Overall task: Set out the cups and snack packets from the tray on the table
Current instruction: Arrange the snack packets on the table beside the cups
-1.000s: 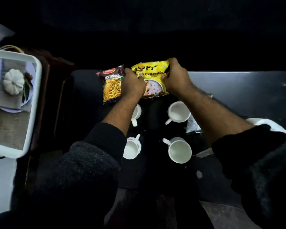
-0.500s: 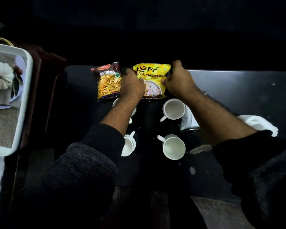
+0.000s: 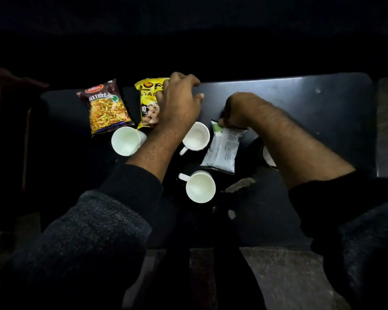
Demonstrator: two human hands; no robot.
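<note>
A dark "Mixture" snack packet (image 3: 106, 108) and a yellow snack packet (image 3: 147, 104) lie side by side at the far edge of the dark table (image 3: 300, 97). My left hand (image 3: 177, 101) lies over the yellow packet's right side, fingers spread and reaching onto the table. My right hand (image 3: 240, 110) pinches the top edge of a white packet (image 3: 222, 148) that lies flat. Three white cups stand upright: one below the packets (image 3: 127, 140), one beside my left wrist (image 3: 196, 136), one nearer me (image 3: 199, 186). My right forearm mostly hides another cup (image 3: 268, 156).
The table's right half (image 3: 311, 121) shows bare dark surface up to its rounded far corner. A dark wooden piece of furniture (image 3: 0, 130) stands at the left. Stone flooring (image 3: 278, 276) shows below the table's near edge. The surroundings are very dark.
My right hand let go of the yellow packet and moved down and right onto the white packet. My left hand's fingers spread out. The view swung right, so the white tray at left is gone.
</note>
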